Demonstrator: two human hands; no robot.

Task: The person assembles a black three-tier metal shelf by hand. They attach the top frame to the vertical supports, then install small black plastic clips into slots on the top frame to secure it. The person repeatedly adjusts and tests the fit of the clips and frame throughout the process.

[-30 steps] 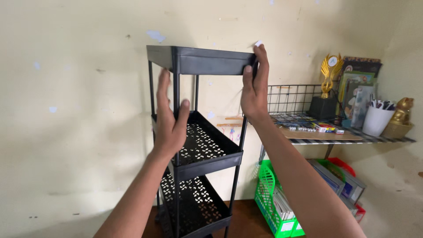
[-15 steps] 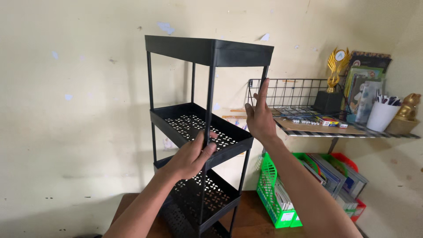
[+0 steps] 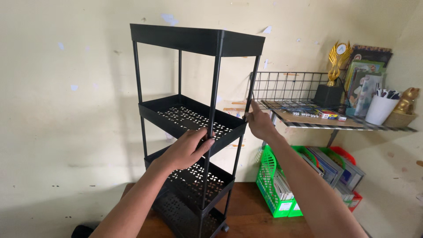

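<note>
Upper left to centre of frame: tall black rack (image 3: 194, 128) w/ perforated trays stands upright on a dark wooden surface (image 3: 260, 216), close to a cream wall (image 3: 57, 110) w/ chipped paint; whether it touches the wall can't be told. All trays that show their floors look bare, nothing in them. Left hand (image 3: 187, 150), centre frame, is wrapped around the front corner post where it meets the mid tray rim, fingers curled shut on the post. Right hand (image 3: 260, 123), just right of centre, sits at the rack's right rear post, at mid-tray height; fingers seem pinched at the post, but whether they clamp it or only touch it can't be told. Step in hand, as judged: steadying or adjusting the rack's frame at mid level, both hands on posts. Any next move calls for keeping the tall frame upright, since it looks top-heavy and narrow, and for even force on both posts so the tray stays level. Right of centre: wire wall shelf (image 3: 308, 94) carries a gold trophy (image 3: 337, 59) on a black base, small boxes, framed pics, a white cup (image 3: 381, 108) w/ pens, and a gold figurine (image 3: 407, 101). Lower right: green basket (image 3: 273, 194) holds upright books or files; a red basket (image 3: 348, 176) beside it holds more.
</note>
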